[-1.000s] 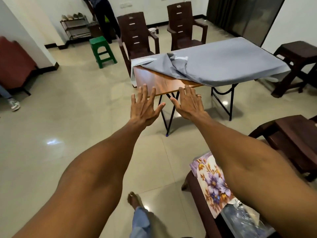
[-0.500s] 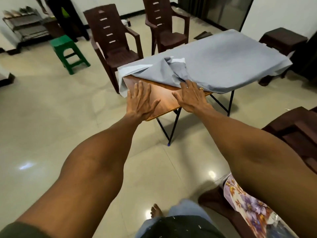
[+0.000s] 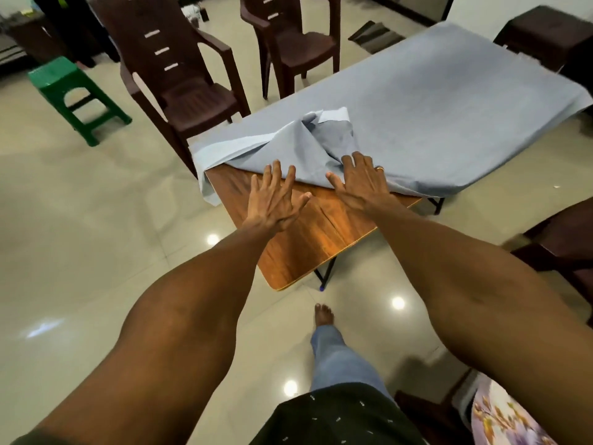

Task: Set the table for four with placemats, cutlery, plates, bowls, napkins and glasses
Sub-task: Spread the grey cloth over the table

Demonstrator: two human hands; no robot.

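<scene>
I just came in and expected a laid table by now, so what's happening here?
A person is at the near corner of the table, both hands reaching the bunched edge of the grey tablecloth. The left hand is spread open, fingertips at the cloth's edge; the right hand lies flat with its fingers on the cloth. The cloth covers most of the top, but the near corner is bare wood. No placemats or dishes are on the table.

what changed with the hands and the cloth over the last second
Both hands moved forward from the air short of the table onto it. The left hand now lies with straight fingers at the edge of the grey tablecloth; the right hand has its fingertips on the bunched fold. Nothing is gripped. The cloth is bunched as before, the wooden table corner still bare.
</scene>
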